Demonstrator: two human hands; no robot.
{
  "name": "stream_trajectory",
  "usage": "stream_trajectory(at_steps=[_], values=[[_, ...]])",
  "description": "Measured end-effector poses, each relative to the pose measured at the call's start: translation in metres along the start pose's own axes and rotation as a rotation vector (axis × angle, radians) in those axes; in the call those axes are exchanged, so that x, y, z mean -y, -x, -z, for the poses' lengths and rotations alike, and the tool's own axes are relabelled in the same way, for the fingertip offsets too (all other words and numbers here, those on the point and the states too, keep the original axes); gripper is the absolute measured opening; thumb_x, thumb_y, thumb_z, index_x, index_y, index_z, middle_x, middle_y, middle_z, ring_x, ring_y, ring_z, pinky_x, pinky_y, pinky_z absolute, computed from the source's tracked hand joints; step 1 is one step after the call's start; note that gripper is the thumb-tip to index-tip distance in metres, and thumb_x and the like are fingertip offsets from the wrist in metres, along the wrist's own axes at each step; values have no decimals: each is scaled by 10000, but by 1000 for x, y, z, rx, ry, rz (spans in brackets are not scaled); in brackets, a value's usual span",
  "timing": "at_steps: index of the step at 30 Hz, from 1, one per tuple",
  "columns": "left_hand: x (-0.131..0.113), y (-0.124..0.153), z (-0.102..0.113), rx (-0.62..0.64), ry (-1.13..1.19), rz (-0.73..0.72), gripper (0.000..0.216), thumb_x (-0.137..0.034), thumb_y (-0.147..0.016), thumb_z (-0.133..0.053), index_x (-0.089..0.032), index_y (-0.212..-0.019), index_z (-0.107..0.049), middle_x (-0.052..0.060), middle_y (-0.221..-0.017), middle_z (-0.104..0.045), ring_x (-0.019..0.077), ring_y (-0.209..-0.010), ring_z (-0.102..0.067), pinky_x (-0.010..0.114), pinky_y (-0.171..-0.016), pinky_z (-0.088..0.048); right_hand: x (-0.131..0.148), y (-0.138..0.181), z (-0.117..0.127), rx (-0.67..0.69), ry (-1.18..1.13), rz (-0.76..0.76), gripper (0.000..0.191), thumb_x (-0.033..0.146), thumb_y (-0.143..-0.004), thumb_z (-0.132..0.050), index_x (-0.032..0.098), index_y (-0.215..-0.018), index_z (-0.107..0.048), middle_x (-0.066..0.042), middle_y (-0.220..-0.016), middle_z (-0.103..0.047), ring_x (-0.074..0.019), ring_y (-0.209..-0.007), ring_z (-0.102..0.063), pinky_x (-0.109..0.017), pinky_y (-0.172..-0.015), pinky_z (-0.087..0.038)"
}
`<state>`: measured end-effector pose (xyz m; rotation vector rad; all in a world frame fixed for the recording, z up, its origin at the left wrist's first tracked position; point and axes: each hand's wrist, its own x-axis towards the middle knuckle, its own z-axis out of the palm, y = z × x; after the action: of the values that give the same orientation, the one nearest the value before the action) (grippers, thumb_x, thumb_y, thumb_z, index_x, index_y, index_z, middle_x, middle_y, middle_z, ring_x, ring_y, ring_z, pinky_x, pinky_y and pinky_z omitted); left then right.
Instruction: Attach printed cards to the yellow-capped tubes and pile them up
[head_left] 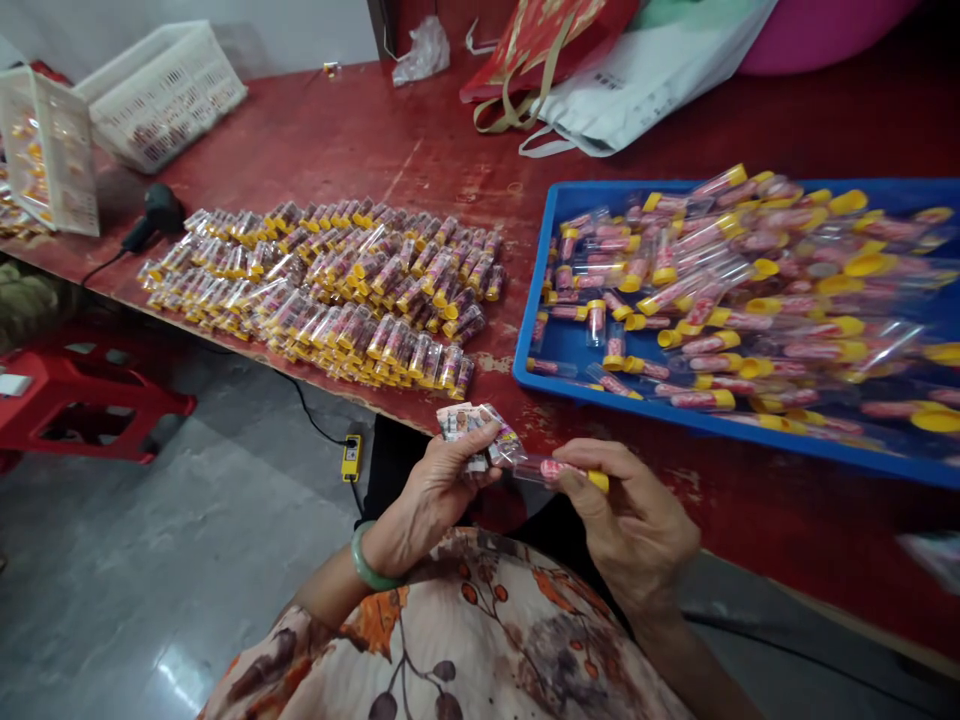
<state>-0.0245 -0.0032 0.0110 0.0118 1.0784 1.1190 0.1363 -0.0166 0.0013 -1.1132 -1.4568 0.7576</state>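
Note:
My left hand is closed on a small stack of printed plastic sleeves, its thumb pressed across them. Between the fingers of my right hand is a clear tube with pink contents and a yellow cap. The tube's clear end points left and meets the edge of the sleeves; whether it is inside one I cannot tell. To the right, a blue tray holds many similar yellow-capped tubes. Left of the tray, rows of tubes in printed wrapping lie piled on the red table.
A black heat gun or hair dryer lies beside the wrapped rows. White plastic baskets stand at the far left. Bags rest at the back. Below are a red stool and a yellow power strip with a cable.

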Motion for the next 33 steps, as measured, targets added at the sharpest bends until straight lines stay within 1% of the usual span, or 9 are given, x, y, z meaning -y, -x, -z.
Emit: stream_trajectory(at_steps=[2,5,11,16,20,22,26,29,33], values=[[0,2,-1,4,16,30,276,-197,-629,-845,-139,-828,-664,0,-735,-653,88,-561,-592,175,-488,-507,0,2,-1,-60,153,173,130,159,-847,-654,216,-963,-640,-45,-910,-677,-190,-819,-660,-325,-737,-551],[-2,6,-3,7,55,61,267,-180,-617,-850,-137,-803,-664,2,-733,-657,92,-572,-600,173,-497,-517,-1,7,-3,-112,319,376,225,190,-841,-682,224,-1053,-612,-54,-952,-698,-188,-818,-683,-302,-701,-575],[0,9,3,20,68,29,277,-200,-630,-847,-152,-841,-675,4,-789,-671,118,-673,-631,223,-601,-565,-9,18,-3,-17,527,639,436,185,-750,-793,157,-1130,-582,-90,-980,-712,-184,-832,-699,-274,-751,-583],[2,4,10,46,67,-28,245,-245,-680,-817,-151,-861,-681,19,-824,-679,137,-712,-639,271,-648,-585,-12,18,-1,31,610,683,440,196,-761,-786,164,-1150,-581,-86,-1003,-713,-185,-828,-699,-285,-737,-586],[0,5,6,40,73,-83,283,-252,-681,-814,-138,-909,-690,34,-865,-686,129,-697,-629,245,-604,-576,-7,13,-1,126,626,803,417,175,-767,-771,154,-1139,-583,-104,-977,-714,-191,-791,-698,-289,-683,-591],[0,5,5,27,47,-105,325,-268,-669,-823,-130,-933,-692,42,-872,-686,129,-680,-625,240,-575,-570,-3,12,-2,139,640,808,395,162,-778,-757,167,-1135,-586,-95,-972,-715,-189,-785,-698,-290,-677,-591],[3,5,6,-14,-11,-176,372,-306,-627,-852,-119,-910,-696,46,-838,-681,128,-651,-617,237,-542,-559,3,16,-4,67,634,706,450,161,-749,-785,146,-1149,-580,-105,-978,-711,-188,-797,-696,-283,-719,-587],[7,5,8,-21,-30,-220,386,-321,-615,-859,-110,-896,-699,49,-836,-682,122,-650,-613,248,-581,-566,6,17,-6,12,641,639,446,186,-761,-779,166,-1158,-576,-92,-996,-707,-181,-823,-693,-277,-758,-583],[9,5,9,0,-20,-216,385,-327,-601,-866,-101,-862,-697,50,-802,-681,125,-640,-617,256,-611,-562,2,17,-13,-15,710,706,367,150,-760,-777,167,-1086,-608,-66,-939,-703,-186,-866,-691,-275,-808,-568]])
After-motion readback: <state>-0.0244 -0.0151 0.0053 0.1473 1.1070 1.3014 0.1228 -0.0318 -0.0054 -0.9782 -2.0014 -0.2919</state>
